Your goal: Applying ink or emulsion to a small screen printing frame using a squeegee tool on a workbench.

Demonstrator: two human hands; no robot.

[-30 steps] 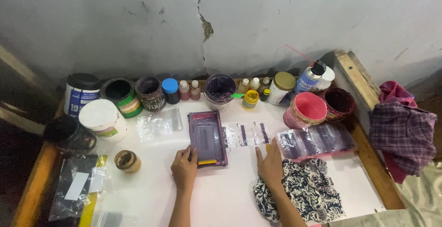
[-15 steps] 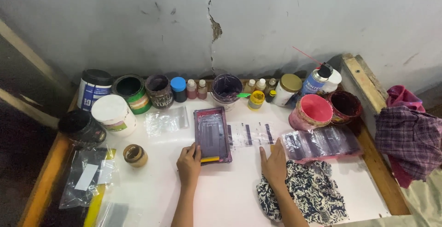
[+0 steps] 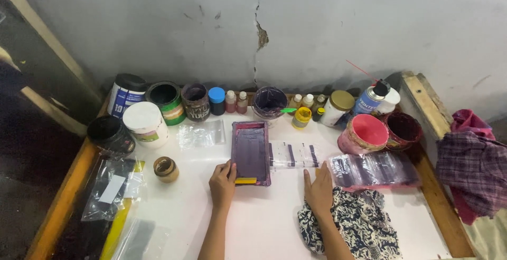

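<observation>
- Looking down from the head view, the left hand (image 3: 222, 184) grips the near left corner of a small purple-stained printing frame (image 3: 251, 152) lying flat on the white table (image 3: 264, 223); fingers curl at its edge, thumb on top by a yellow strip.
- The right hand (image 3: 319, 190) lies flat and open, palm down, holding nothing, just below a clear bag with dark stripes (image 3: 293, 155) that touches the frame's right side.
- Along the wall stand a blue-and-white can (image 3: 124, 95), a green tin (image 3: 166, 100), a blue-capped jar (image 3: 216, 100), small dropper bottles (image 3: 235, 101), a purple bowl (image 3: 269, 102) and a blue spray can (image 3: 369, 97).
- A white tub (image 3: 145, 124) and a pink cup (image 3: 365, 133) sit nearer; a stack of clear bags (image 3: 374, 169) lies right, above a patterned cloth (image 3: 354, 223).
- Against the earlier frames, both hands and the frame keep their places; only the camera has shifted slightly.
</observation>
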